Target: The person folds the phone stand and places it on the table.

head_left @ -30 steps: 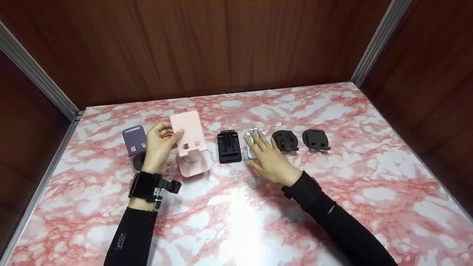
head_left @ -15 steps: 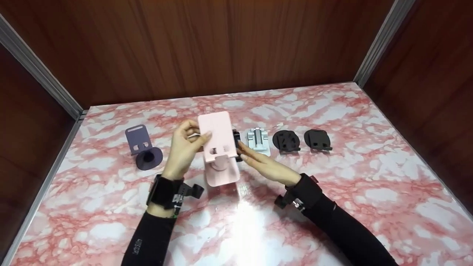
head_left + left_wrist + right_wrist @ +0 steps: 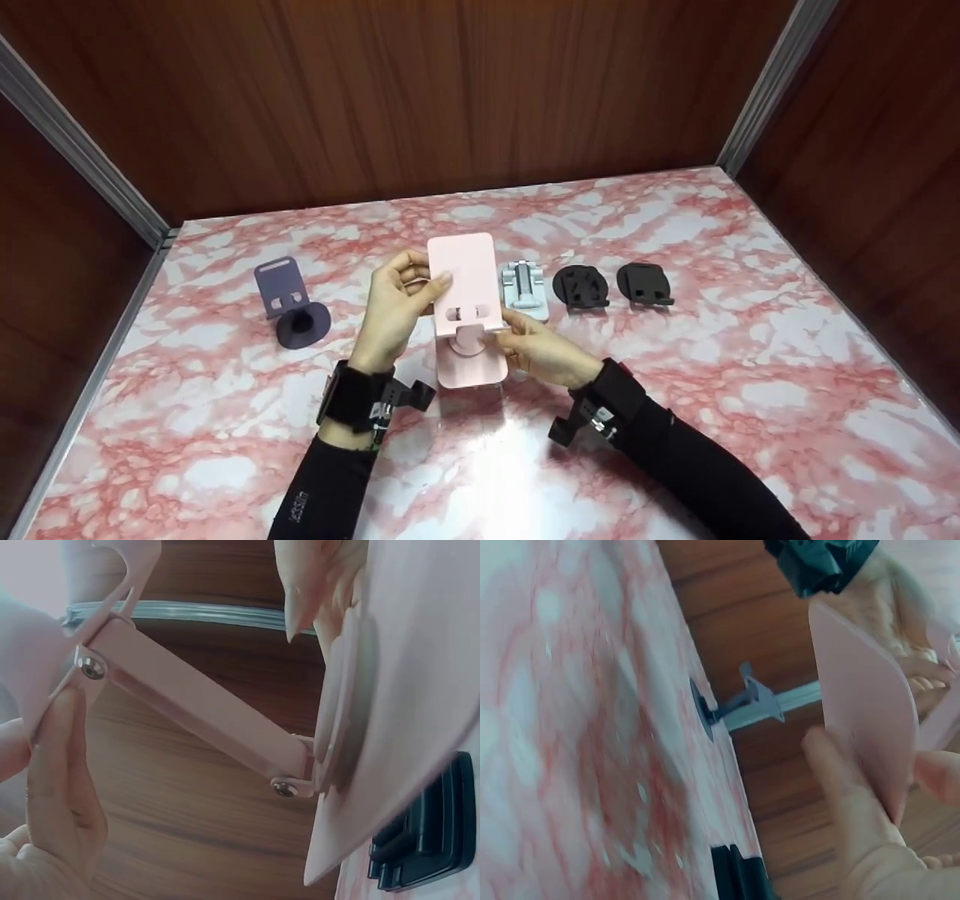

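Observation:
A pink phone stand [image 3: 461,277] is held up off the table between both hands, its back plate, hinged arm and base unfolded. My left hand [image 3: 394,307] pinches the edge of the back plate; in the left wrist view its fingers [image 3: 56,765] lie close to the upper hinge. My right hand [image 3: 546,349] grips the right side of the base, and in the right wrist view the thumb and fingers stand on either face of the base plate [image 3: 866,705]. A black folded stand [image 3: 431,829] lies below, hidden behind the pink one in the head view.
A purple stand [image 3: 281,286] with a round base stands at the left. To the right lie a silver-white folded stand [image 3: 525,294] and two round-based black stands, one nearer [image 3: 580,286] and one farther right [image 3: 645,284]. Wooden panels [image 3: 450,97] enclose the marbled table [image 3: 675,420].
My left hand has carried the pink phone stand to the right, in front of the black folded stand. My right hand has left the silver-white stand, moved left and taken hold of the pink base.

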{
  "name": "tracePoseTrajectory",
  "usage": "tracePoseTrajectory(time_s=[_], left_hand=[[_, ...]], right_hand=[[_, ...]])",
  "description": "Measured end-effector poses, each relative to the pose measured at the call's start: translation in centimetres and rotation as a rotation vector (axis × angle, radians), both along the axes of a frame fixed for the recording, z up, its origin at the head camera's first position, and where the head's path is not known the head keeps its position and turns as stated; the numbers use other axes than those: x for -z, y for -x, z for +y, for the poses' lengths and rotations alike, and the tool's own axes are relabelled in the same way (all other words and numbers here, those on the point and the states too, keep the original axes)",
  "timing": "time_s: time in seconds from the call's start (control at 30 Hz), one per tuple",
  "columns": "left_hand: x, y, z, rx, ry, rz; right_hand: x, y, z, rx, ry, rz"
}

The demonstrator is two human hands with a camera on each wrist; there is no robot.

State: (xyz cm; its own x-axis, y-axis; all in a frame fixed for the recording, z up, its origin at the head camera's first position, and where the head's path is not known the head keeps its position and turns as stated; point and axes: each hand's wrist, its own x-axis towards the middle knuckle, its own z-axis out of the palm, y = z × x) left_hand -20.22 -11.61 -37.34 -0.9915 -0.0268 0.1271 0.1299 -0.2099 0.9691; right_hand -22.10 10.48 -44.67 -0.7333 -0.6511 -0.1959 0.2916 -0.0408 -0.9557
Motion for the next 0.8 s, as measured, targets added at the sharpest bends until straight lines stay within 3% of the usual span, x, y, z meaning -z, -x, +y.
tracePoseTrajectory(time_s=[0.23, 0.47, 0.8], left_hand=[[-0.2, -0.7, 0.2, 0.014, 0.019, 0.024], [-0.6, -1.4, 0.5, 0.053, 0.135, 0.031], [0.0, -0.9, 0.7, 0.048, 0.224, 0.02]], right_hand=[[-0.2, 0.0, 0.0, -0.015, 0.063, 0.004], [-0.7, 0.1, 0.6, -0.02, 0.066, 0.004], [-0.5, 0.5, 0.7, 0.043, 0.09, -0.005]])
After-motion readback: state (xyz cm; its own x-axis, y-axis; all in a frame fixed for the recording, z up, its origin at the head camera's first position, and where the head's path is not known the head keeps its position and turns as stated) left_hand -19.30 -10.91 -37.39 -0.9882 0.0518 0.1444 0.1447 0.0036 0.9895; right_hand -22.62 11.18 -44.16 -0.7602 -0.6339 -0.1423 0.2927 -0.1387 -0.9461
